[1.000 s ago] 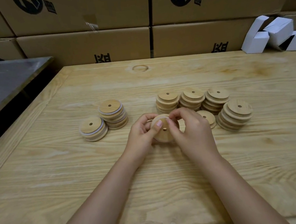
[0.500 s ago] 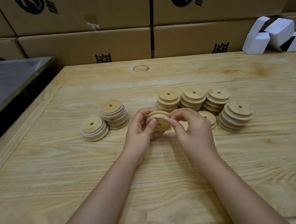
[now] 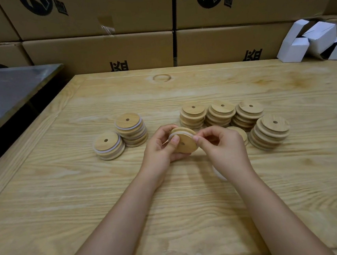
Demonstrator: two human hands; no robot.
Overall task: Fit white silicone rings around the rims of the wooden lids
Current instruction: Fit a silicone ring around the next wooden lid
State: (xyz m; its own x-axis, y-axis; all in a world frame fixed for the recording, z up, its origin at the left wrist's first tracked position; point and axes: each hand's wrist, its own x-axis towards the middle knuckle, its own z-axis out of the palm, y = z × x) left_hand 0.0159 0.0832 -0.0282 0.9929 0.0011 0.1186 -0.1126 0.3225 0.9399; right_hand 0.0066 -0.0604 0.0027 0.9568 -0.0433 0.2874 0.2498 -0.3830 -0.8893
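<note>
I hold one round wooden lid with a centre hole just above the table, tilted toward me. My left hand grips its left edge, thumb on its face. A white silicone ring runs along the lid's upper rim. My right hand pinches the rim and ring at the lid's right side. Two stacks of lids with white rings stand to the left. Several stacks of bare lids stand behind and right. Loose white rings peek from under my right wrist.
The wooden table has a raised border at its left and far edges. Cardboard boxes form a wall behind it. Small white cartons lie at the back right. A metal table stands to the left.
The lid has turned in my hands, from facing me to tilted with its rim up, and the white ring now shows along its upper edge. Both hands stayed in place.
</note>
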